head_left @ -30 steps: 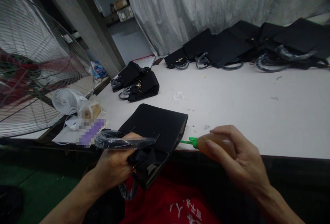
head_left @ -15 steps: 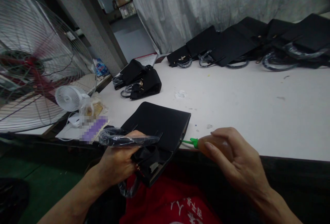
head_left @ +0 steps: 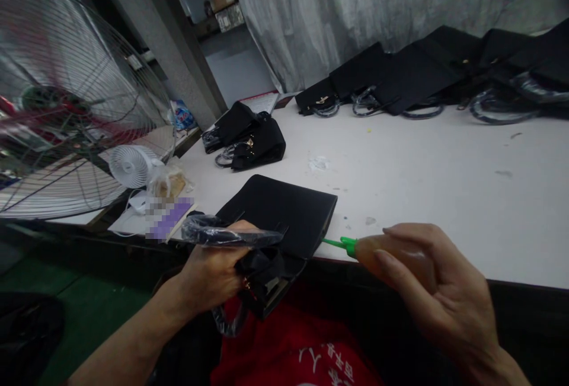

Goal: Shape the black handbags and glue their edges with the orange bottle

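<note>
A black handbag [head_left: 284, 208] lies partly on the table's front edge, its plastic-wrapped handles towards me. My left hand [head_left: 217, 270] is closed around the bag at its handle end, under one wrapped handle [head_left: 231, 235]; part of its fingers is hidden by the bag. In my right hand [head_left: 444, 285] is a squeeze bottle [head_left: 395, 258] of amber liquid with a green nozzle [head_left: 349, 245]. The thin green tip points left at the bag's side edge and looks close to it; whether they touch I cannot tell.
Two more black handbags [head_left: 258, 143] sit at the table's left. A row of black bags [head_left: 413, 75] lines the back by a grey curtain [head_left: 355, 6]. To the left stand a large caged fan [head_left: 57, 107], a small white fan [head_left: 131, 166] and a plastic bag [head_left: 169, 184].
My right hand has drawn the bottle slightly to the right, away from the handbag's side edge. The left hand still holds the bag. The whole view has shifted a little.
</note>
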### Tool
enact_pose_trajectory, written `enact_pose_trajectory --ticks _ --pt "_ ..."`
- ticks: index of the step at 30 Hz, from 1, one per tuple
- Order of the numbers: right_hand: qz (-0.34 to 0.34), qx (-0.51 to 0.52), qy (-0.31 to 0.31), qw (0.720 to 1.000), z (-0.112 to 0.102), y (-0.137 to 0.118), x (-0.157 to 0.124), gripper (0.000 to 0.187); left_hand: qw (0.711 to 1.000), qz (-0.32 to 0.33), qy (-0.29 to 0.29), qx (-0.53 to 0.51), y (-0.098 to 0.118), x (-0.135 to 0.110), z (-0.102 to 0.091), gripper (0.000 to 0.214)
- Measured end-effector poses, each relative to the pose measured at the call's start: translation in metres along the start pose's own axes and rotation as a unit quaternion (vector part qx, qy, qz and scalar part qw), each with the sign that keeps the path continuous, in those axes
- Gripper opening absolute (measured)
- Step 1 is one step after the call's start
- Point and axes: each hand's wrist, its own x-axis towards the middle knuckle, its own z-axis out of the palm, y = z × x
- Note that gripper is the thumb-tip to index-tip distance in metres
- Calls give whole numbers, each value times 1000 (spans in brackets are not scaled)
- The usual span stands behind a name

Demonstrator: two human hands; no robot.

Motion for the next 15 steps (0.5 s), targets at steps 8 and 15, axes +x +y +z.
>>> enact_pose_trajectory --ticks 8,15 --pt "8 30 -112 993 -3 -11 -6 21 1000 4 -5 5 0 -1 1 27" --pt "12 27 -123 992 -1 -11 -9 22 1000 -18 -13 -14 -1 -4 4 29"
